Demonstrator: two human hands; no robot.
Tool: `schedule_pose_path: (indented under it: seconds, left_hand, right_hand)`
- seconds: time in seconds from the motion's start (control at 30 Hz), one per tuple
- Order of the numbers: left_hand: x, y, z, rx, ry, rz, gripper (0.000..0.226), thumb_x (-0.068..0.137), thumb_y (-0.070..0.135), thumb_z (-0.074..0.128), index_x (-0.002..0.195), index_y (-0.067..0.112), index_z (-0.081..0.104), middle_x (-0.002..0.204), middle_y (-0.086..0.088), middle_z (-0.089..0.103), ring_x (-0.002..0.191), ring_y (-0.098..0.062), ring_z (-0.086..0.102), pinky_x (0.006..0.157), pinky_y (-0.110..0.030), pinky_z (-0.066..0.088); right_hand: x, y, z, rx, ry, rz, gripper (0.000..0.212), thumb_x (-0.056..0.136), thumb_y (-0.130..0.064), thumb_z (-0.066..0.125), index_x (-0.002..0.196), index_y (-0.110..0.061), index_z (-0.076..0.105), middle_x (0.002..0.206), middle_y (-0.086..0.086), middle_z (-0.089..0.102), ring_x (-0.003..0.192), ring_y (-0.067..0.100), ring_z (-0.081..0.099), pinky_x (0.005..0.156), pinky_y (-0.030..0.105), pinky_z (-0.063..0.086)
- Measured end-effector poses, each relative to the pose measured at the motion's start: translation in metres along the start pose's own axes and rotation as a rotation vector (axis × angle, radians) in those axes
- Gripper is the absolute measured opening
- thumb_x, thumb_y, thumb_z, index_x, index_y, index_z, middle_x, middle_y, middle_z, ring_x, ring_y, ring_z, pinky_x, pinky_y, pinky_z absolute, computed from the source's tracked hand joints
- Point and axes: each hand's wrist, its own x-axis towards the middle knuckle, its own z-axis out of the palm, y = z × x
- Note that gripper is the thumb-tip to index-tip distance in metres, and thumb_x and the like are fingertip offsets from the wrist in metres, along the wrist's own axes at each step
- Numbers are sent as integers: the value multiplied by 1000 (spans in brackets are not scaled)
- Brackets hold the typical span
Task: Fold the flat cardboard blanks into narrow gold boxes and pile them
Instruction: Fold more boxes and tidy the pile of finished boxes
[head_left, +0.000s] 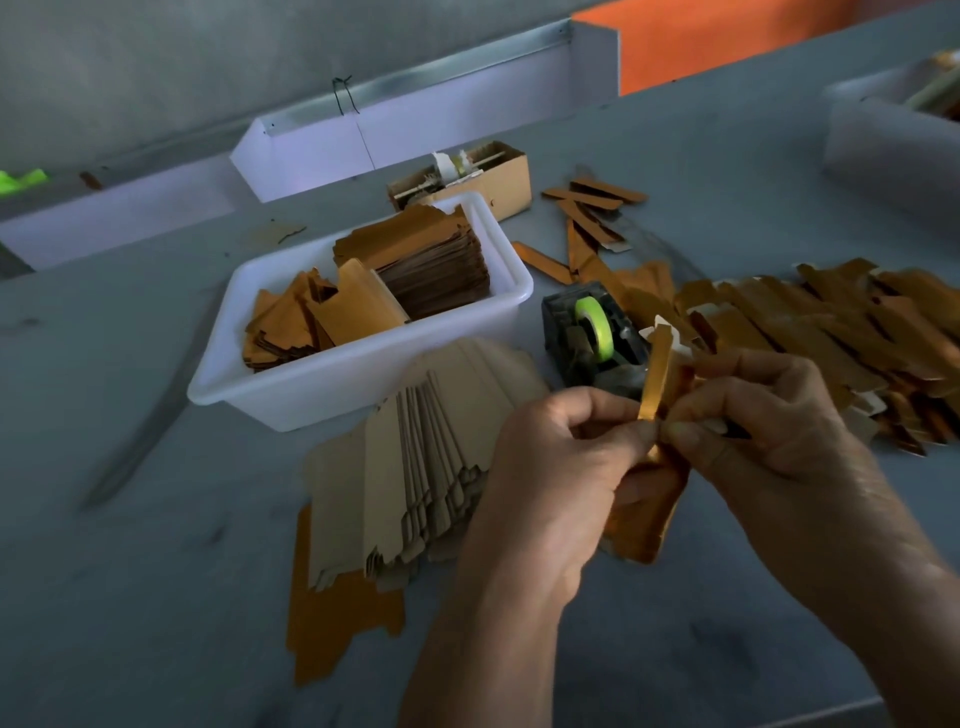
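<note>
My left hand (561, 457) and right hand (769, 426) pinch a half-folded gold blank (655, 374) above the bench's near edge, in front of the tape dispenser (592, 332). Fanned flat blanks (415, 467) lie left of it, folded boxes (831, 322) piled right. The white tub (332, 384) behind holds more blanks.

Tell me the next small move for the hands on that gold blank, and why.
Probably finish the fold and close the blank into a narrow box. Both the left hand and the right hand pinch the half-folded gold blank, one strip standing upright and the rest hanging open below. Then it likely joins the pile of folded boxes to the right.
</note>
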Motion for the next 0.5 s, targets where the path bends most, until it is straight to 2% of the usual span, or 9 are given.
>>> schedule_pose_path:
  seconds: [0.13, 0.2, 0.33, 0.5]
  left_hand:
    - [0, -1, -5, 35, -62, -24, 15, 87, -2, 60, 87, 8, 72, 86, -10, 75, 80, -21, 73, 78, -33, 59]
    - [-1, 0, -7, 32, -93, -36, 11, 86, 2, 63, 89, 6, 72, 88, -11, 75, 83, -22, 73, 81, -35, 59]
    - [-2, -4, -6, 46, -32, -2, 5, 86, 10, 66, 89, 8, 70, 84, -9, 75, 80, -23, 73, 80, -39, 59]
    - [-3, -9, -2, 56, 28, 36, 10, 90, 9, 63, 84, 10, 71, 78, -7, 74, 73, -18, 73, 70, -31, 60]
  right_hand:
    - [-2, -5, -1, -76, 2, 7, 7, 78, -22, 66, 73, -26, 62, 109, -15, 40, 92, -25, 40, 67, -5, 37]
    - [-3, -7, -1, -127, -11, 26, 6, 79, -26, 65, 74, -27, 61, 111, -15, 40, 92, -16, 44, 61, 4, 42]
    - [-4, -11, 1, -166, -26, 28, 4, 79, -25, 65, 75, -24, 64, 113, -12, 42, 93, 2, 50, 62, 8, 38]
    - [-4, -15, 3, -283, 6, 30, 7, 79, -26, 67, 75, -21, 64, 112, -9, 44, 91, 3, 48, 53, 6, 36]
